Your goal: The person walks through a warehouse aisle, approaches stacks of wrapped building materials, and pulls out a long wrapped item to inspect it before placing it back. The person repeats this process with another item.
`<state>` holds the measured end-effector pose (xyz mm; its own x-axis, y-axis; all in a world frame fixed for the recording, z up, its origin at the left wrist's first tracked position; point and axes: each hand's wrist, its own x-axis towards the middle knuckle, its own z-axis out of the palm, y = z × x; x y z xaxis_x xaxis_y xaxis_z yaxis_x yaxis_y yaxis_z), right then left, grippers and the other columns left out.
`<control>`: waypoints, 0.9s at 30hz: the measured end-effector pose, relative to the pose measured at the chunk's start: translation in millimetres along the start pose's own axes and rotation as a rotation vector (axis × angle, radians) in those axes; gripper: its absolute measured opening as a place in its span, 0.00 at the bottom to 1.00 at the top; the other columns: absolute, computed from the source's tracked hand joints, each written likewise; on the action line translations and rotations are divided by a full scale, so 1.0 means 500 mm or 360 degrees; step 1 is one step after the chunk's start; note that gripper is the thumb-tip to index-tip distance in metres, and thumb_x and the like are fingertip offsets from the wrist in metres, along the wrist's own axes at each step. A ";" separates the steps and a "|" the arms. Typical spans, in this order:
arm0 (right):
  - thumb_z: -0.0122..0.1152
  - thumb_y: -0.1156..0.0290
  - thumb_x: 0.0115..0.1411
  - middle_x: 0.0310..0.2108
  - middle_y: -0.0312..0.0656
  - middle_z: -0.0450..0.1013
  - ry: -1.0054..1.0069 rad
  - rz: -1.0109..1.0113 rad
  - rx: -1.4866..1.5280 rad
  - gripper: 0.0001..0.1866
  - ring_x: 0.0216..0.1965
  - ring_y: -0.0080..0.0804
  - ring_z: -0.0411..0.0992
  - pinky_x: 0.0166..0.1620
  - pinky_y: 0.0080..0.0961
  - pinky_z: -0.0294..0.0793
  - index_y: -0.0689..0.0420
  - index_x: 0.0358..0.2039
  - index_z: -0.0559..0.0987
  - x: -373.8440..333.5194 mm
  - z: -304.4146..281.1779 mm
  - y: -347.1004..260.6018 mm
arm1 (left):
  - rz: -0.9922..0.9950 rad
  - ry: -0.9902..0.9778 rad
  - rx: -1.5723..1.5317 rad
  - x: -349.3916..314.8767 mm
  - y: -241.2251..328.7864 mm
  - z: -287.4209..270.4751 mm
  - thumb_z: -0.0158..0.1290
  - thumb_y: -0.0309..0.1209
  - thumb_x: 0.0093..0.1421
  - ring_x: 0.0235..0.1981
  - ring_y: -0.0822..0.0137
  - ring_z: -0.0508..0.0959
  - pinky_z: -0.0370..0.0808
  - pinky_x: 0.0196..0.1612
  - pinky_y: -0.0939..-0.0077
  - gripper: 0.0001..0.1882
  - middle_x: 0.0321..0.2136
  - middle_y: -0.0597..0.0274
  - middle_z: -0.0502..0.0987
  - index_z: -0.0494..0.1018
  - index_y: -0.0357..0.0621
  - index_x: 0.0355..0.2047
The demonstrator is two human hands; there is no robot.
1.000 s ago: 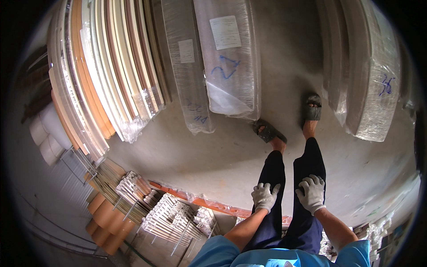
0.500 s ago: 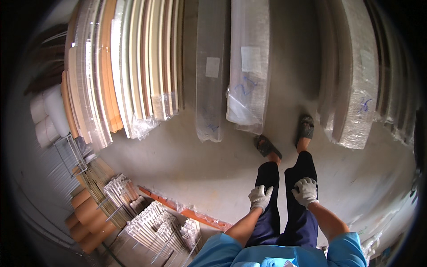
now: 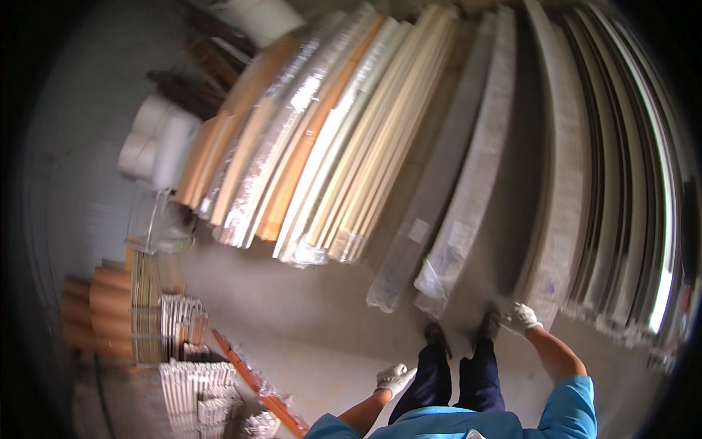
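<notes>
White work gloves cover both of my hands. My left hand [image 3: 395, 379] hangs beside my left thigh, fingers loosely bent and apart, holding nothing. Out to the right, my right hand [image 3: 521, 319] is raised off the leg, empty, its fingers spread and somewhat blurred. It is nearest to the low end of a long plastic-wrapped bundle [image 3: 561, 241]; whether it touches that end I cannot tell. Ahead of my feet lie two more long wrapped packs, a grey one [image 3: 439, 175] and a paler one [image 3: 479, 161] with a crumpled film end.
Long cream, brown and orange boards [image 3: 351, 146] lie side by side at the left. Dark and pale profiles [image 3: 621, 183] fill the right. At lower left are stacked white bars [image 3: 197, 391], brown rolls [image 3: 110, 311] and an orange beam [image 3: 252, 373] on the floor. White rolls [image 3: 146, 135] stand farther back.
Both hands have come off my thighs: the left moved outward to the left, the right outward and forward. My view has turned and tilted up, so the long packs now slant.
</notes>
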<state>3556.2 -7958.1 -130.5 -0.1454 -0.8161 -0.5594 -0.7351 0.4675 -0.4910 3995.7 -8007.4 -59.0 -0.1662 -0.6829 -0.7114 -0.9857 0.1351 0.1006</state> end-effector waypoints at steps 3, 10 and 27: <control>0.62 0.44 0.50 0.34 0.46 0.79 0.0052 -0.0098 -0.0156 0.22 0.40 0.47 0.77 0.42 0.41 0.76 0.49 0.35 0.84 -0.029 -0.112 -0.013 | -0.0148 -0.0107 -0.0156 -0.064 -0.010 -0.036 0.46 0.67 0.58 0.42 0.53 0.79 0.73 0.46 0.59 0.32 0.37 0.57 0.81 0.77 0.52 0.39; 0.57 0.56 0.54 0.39 0.43 0.80 -0.0298 -0.0170 -0.0664 0.15 0.42 0.43 0.78 0.46 0.38 0.77 0.42 0.40 0.84 -0.129 -0.141 -0.070 | -0.0219 0.0040 -0.0785 -0.176 -0.076 -0.045 0.51 0.61 0.57 0.47 0.49 0.78 0.71 0.52 0.58 0.29 0.43 0.52 0.80 0.77 0.52 0.45; 0.64 0.75 0.53 0.30 0.38 0.79 -0.0776 -0.0618 -0.0209 0.08 0.30 0.31 0.77 0.34 0.29 0.78 0.57 0.35 0.82 -0.061 0.278 -0.310 | -0.1444 0.0663 -0.1846 -0.512 -0.663 0.504 0.50 0.36 0.58 0.56 0.51 0.73 0.69 0.60 0.61 0.18 0.52 0.51 0.76 0.77 0.55 0.49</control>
<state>3766.6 -7958.3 -130.0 0.4432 -0.6548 -0.6122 -0.7533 0.0981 -0.6504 4371.9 -7696.6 -85.7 0.6851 -0.3967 -0.6110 -0.2007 -0.9091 0.3652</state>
